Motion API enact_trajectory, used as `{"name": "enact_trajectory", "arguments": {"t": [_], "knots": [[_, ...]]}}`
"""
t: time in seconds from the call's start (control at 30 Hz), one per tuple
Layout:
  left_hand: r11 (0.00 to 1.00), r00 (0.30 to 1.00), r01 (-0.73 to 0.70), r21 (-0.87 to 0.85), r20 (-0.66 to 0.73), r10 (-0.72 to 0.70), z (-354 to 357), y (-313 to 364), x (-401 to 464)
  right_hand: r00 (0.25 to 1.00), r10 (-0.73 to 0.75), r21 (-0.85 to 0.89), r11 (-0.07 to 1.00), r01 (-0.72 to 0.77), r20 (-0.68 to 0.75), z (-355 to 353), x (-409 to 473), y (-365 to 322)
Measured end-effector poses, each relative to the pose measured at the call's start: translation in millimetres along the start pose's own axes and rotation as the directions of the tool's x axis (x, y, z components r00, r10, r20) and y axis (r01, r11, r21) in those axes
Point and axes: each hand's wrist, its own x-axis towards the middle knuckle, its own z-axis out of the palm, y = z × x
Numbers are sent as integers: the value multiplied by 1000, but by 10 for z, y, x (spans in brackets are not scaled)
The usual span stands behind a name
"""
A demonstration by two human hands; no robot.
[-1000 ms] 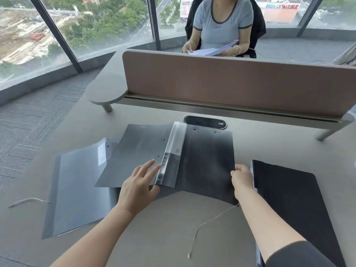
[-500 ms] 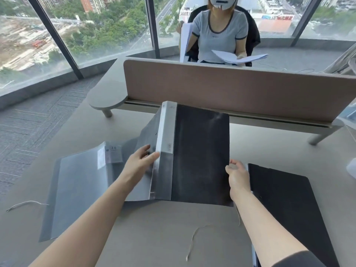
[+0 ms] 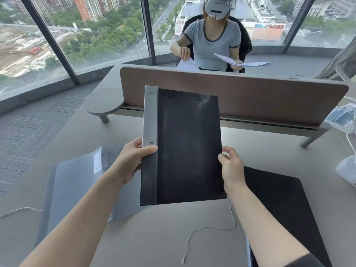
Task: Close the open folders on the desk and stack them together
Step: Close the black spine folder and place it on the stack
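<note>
A black folder with a grey spine strip [image 3: 187, 147] is closed and held up above the desk, tilted toward me. My left hand [image 3: 133, 158] grips its spine edge, thumb across the front. My right hand [image 3: 232, 166] pinches its right edge. A translucent grey folder [image 3: 75, 187] lies flat on the desk at the left, partly under my left arm. Another black folder [image 3: 277, 203] lies closed on the desk at the right, behind my right arm.
A brown divider panel [image 3: 250, 99] crosses the desk [image 3: 163, 237] behind the folders. Beyond it a person sits sorting papers. Loose white threads [image 3: 210, 230] lie on the desk near me. White cables and a plastic item [image 3: 344, 116] sit at the far right.
The black folder lay open on the desk; its left cover swung shut and both hands lifted it clear of the surface, upright in front of me.
</note>
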Motion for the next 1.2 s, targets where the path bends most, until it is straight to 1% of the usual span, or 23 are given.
{"name": "enact_trajectory", "arguments": {"t": [0.1, 0.17, 0.37, 0.6, 0.7, 0.8, 0.87, 1.0, 1.13, 1.2], "knots": [[999, 1000, 26, -43, -10, -26, 6, -121, -3, 999, -46, -107, 993, 44, -16, -32, -3, -12], [996, 999, 53, -74, -1, -54, 27, -243, -15, 999, -50, -174, 984, 50, 4, -72, -14, 23], [970, 987, 159, -182, 28, -157, 114, -643, 9, 996, 75, -324, 945, -57, 46, -211, -21, 274], [948, 965, 259, -188, 2, -263, 167, -1019, 145, 993, 116, -391, 913, -118, -28, -303, -49, 478], [939, 953, 295, -178, -11, -301, 192, -1135, 193, 989, 144, -403, 903, -147, -38, -339, -73, 538], [936, 942, 326, -135, -41, -334, 203, -1276, 238, 977, 211, -424, 883, -202, -28, -374, -94, 646], [936, 931, 343, -79, -104, -350, 206, -1385, 258, 969, 245, -476, 850, -224, -19, -392, -105, 734], [929, 920, 353, 111, -224, -323, 260, -1540, 232, 961, 276, -588, 778, -223, 1, -379, -166, 889], [895, 901, 383, 226, -306, -308, 323, -1653, 177, 955, 296, -658, 718, -227, -8, -377, -232, 1017], [869, 894, 407, 281, -317, -316, 331, -1702, 163, 955, 298, -691, 687, -224, -14, -385, -246, 1060]]}}
